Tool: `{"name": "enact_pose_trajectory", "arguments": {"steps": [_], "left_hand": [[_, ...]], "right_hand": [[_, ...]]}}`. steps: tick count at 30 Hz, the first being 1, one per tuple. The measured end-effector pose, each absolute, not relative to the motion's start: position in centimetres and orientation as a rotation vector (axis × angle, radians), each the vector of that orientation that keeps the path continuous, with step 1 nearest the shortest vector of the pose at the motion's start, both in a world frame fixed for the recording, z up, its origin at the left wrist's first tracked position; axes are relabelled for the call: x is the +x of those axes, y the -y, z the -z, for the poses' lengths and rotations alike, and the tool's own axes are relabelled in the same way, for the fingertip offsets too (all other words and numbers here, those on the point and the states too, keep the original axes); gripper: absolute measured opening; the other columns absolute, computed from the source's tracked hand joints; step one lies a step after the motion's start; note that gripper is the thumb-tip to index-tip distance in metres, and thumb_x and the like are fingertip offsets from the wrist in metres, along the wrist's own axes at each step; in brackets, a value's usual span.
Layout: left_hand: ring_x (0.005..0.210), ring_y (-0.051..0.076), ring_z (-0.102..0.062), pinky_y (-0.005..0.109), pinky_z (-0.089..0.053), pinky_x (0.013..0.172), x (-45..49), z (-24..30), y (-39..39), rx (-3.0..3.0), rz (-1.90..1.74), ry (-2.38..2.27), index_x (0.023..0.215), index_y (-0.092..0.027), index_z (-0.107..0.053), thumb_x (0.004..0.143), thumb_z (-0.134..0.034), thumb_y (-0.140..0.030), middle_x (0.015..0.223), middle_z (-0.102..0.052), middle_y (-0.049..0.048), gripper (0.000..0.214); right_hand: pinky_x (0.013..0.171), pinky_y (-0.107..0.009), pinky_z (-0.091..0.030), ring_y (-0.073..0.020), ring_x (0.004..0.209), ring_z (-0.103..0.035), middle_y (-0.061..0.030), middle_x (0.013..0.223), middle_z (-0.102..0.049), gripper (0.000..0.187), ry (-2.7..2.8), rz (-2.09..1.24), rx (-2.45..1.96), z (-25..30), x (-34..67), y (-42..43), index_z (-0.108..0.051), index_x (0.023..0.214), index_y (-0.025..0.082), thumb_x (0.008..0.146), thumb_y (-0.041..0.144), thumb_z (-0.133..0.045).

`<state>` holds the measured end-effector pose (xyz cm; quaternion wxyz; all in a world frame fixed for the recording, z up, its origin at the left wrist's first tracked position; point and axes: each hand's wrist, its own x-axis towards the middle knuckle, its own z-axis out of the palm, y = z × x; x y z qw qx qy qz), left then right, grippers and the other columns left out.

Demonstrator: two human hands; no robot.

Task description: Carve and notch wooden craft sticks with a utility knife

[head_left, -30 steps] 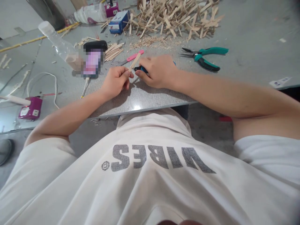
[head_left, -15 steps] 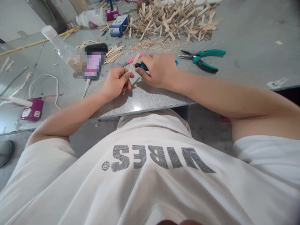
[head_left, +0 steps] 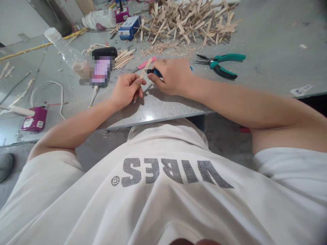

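My left hand (head_left: pixel 127 89) is closed in a pinch on a flat wooden stick (head_left: pixel 146 67) that points up and away from me. My right hand (head_left: pixel 172 75) is wrapped round a small tool with a black and blue handle (head_left: pixel 154 71), whose tip meets the stick. Both hands rest on the grey tabletop (head_left: pixel 163 105) near its front edge. A pink-handled tool (head_left: pixel 146 63) lies just behind the stick.
Green-handled pliers (head_left: pixel 221 63) lie to the right of my hands. A big heap of glued wooden sticks (head_left: pixel 187 21) and sawdust fills the back. A phone (head_left: pixel 101 66), a plastic bottle (head_left: pixel 66 51), loose sticks (head_left: pixel 123 57), a blue box (head_left: pixel 130 27) and a magenta charger (head_left: pixel 34 119) with a white cable sit at the left.
The view has shifted slightly; both hands keep their hold on the stick and the tool in nearly the same place.
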<state>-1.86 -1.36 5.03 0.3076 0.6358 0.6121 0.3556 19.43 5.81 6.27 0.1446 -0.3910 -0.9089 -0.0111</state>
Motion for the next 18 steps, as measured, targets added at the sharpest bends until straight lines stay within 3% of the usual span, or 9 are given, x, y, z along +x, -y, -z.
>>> {"name": "enact_pose_trajectory", "arguments": {"steps": [2,7,13,18], "left_hand": [[0.050,0.016,-0.056,0.033,-0.049,0.056,-1.97,-4.96,1.32,1.701,-0.941,-1.611,0.093,-0.029,-0.067,0.118,-0.059,-0.040,0.067,-0.071,-0.0006,0.028],[0.052,0.016,-0.057,0.032,-0.050,0.063,-1.99,-4.75,1.29,1.772,-0.940,-1.665,0.092,-0.027,-0.068,0.115,-0.061,-0.031,0.062,-0.066,-0.0023,0.025],[0.062,0.019,-0.061,0.034,-0.050,0.073,-1.82,-4.94,1.60,1.910,-0.837,-1.741,0.081,-0.026,-0.071,0.108,-0.064,-0.023,0.058,-0.063,-0.0012,0.028],[0.071,0.023,-0.064,0.038,-0.051,0.081,-2.05,-4.80,1.63,1.987,-0.790,-1.748,0.069,-0.028,-0.063,0.107,-0.065,-0.029,0.061,-0.063,0.0015,0.038]], "right_hand": [[0.100,-0.048,-0.057,-0.0403,0.125,-0.081,-0.0186,0.146,-0.081,0.077,2.646,0.066,-1.128,-6.40,19.48,-5.84,-0.067,0.166,0.025,0.116,0.064,-0.023],[0.094,-0.048,-0.059,-0.0435,0.127,-0.080,-0.0238,0.141,-0.080,0.066,2.824,0.155,-1.036,-6.84,19.67,-5.77,-0.067,0.160,0.013,0.122,0.054,-0.030],[0.087,-0.044,-0.054,-0.0404,0.129,-0.079,-0.0193,0.139,-0.083,0.057,2.944,0.183,-0.931,-6.84,19.90,-6.26,-0.072,0.153,0.016,0.126,0.050,-0.035],[0.086,-0.043,-0.052,-0.0398,0.124,-0.080,-0.0196,0.133,-0.084,0.058,3.004,0.195,-0.882,-6.75,19.95,-6.66,-0.074,0.149,0.016,0.127,0.050,-0.033]]}}
